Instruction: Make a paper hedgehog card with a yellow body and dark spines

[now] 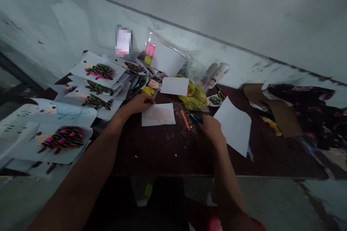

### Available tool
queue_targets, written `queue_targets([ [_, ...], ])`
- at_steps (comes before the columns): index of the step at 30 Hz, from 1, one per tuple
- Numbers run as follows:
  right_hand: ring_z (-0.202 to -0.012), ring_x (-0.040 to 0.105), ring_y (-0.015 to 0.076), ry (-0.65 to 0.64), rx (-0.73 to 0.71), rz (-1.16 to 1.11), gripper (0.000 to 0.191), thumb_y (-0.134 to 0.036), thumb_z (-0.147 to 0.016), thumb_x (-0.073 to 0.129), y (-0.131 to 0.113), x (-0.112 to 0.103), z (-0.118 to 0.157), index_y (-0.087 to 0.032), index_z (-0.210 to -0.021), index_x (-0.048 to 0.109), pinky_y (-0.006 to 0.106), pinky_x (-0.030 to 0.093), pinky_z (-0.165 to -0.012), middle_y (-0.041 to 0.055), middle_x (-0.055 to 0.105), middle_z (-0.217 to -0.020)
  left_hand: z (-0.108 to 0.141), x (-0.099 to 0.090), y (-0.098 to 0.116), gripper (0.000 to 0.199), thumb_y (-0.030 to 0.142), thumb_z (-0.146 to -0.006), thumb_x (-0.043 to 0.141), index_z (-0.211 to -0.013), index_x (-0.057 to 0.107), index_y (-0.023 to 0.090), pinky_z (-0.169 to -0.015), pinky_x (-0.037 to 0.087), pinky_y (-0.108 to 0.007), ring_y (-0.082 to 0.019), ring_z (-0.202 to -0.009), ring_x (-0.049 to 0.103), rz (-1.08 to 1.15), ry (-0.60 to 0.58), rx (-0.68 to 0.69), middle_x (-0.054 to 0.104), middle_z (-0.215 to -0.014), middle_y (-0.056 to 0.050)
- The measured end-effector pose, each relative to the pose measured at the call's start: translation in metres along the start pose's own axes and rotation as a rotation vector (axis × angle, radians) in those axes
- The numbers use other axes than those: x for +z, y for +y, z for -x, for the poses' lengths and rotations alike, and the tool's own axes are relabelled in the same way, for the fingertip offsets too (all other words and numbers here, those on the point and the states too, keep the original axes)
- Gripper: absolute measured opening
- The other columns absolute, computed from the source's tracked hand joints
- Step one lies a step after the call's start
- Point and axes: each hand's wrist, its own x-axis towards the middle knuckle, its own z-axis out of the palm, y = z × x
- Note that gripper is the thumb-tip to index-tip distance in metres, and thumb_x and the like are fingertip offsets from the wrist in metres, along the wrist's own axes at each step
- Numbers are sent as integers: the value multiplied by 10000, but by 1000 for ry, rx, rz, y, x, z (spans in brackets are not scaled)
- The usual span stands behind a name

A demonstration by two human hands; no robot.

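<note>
The fingers of my left hand are bent over the top left corner of a small white paper and hold it. An orange outline drawing of a hedgehog is on this paper. Farther right, my right hand is closed around blue-handled scissors, their narrow tips pointing away to the left. Between the paper and the scissors lies an orange marker on the dark table. Part of the scissors' handles is hidden by my fingers.
Stacked hedgehog pictures cover the left side, with a blue-outlined one nearer me. Behind are a yellow plastic bag and a blank card. A large white sheet, brown cardboard and a yellow tool lie right.
</note>
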Motion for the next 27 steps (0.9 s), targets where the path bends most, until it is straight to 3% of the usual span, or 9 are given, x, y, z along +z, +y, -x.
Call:
queue_targets([
  [7,-1168,674,275,78,48,-7,345,-178,-967,489,-1,-6,-5,-165,-1279,636,321,490,-868,169,671,-1298,-2,3,-1,297,160,-728,535,-878,790,178,-719,508,-269,-190,-793,668,-12,1,15,780,-858,-46],
  [13,-1155,681,296,55,91,19,351,-120,-958,443,-1,-5,-16,-115,-1232,663,347,514,-893,216,676,-1256,-1,1,0,297,134,-741,535,-881,796,161,-720,497,-259,-181,-774,667,0,-33,19,779,-856,-54],
  [19,-1093,704,294,152,96,13,370,-185,-977,474,-8,-10,-5,-131,-1321,600,352,537,-855,215,633,-1283,1,0,3,303,150,-740,558,-941,784,165,-706,487,-262,-176,-768,654,2,-14,13,765,-868,-47],
  [27,-1125,691,309,85,70,18,367,-160,-984,442,-15,-9,-2,-97,-1314,589,364,532,-876,221,645,-1281,4,-3,6,194,217,-737,586,-840,743,169,-661,465,-269,-177,-723,627,-21,-54,13,726,-806,-44],
])
